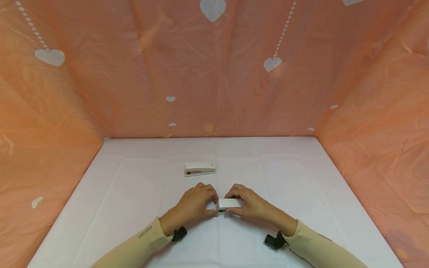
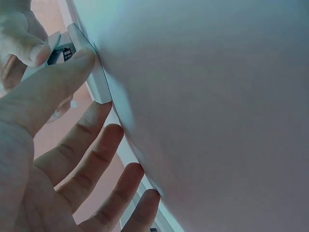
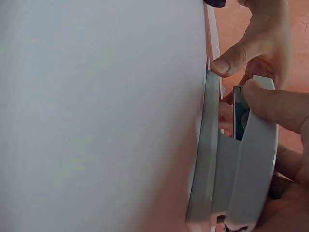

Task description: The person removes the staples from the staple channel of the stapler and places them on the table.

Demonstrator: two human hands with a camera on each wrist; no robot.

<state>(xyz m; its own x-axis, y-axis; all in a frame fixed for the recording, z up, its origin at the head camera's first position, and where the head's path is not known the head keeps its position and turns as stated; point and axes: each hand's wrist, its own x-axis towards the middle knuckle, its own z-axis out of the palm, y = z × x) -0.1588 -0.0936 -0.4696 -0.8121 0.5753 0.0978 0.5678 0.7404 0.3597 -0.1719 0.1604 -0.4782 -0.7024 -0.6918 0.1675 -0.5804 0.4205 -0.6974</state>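
Observation:
A white stapler (image 1: 230,203) stands on the white tabletop between both hands. My right hand (image 1: 253,203) grips its upper arm from the right, with the thumb on the near side and fingers on the far side. At the left end, my left hand (image 1: 197,203) pinches the base. The left wrist view shows that thumb on the base (image 2: 100,84), while the other fingers are spread along the table. Seen from the right wrist, the stapler's top cover (image 3: 253,159) is raised off its base (image 3: 206,145), and a metal magazine shows between them.
Behind the hands lies a second white stapler (image 1: 200,167), a little left of centre. The table (image 1: 134,193) has a white cloth with fold lines. Orange curtains (image 1: 214,74) with pale hearts enclose the back and sides.

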